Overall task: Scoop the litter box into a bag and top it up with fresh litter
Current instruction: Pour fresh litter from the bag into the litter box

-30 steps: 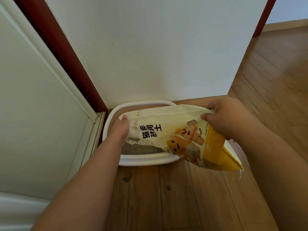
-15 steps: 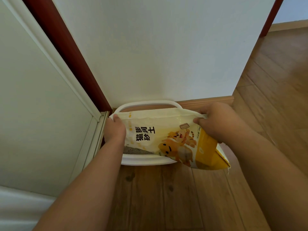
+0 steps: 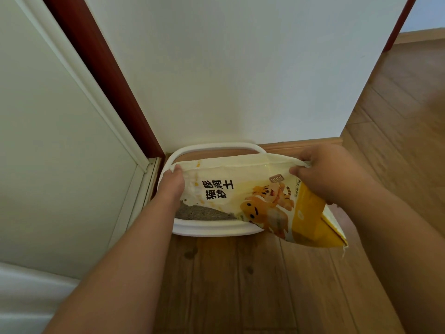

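Observation:
A white litter box [image 3: 212,231] stands on the wooden floor against the wall, with grey litter [image 3: 202,212] showing at its near left. A cream and yellow litter bag [image 3: 255,201] with cartoon tigers is held upside down over the box, its yellow bottom corner sticking out to the lower right. My left hand [image 3: 172,183] pinches the bag's left corner at its far edge. My right hand [image 3: 330,169] grips the right corner of that edge. The bag hides most of the box's inside.
A white wall [image 3: 240,68] rises right behind the box. A dark red door frame [image 3: 103,75] and a pale door panel [image 3: 48,141] close the left side. Wooden floor [image 3: 240,285] stretches toward me and off to the right.
Both hands have kept their hold on the bag. The bag has shifted slightly left and a little further over the box, with its far edge raised.

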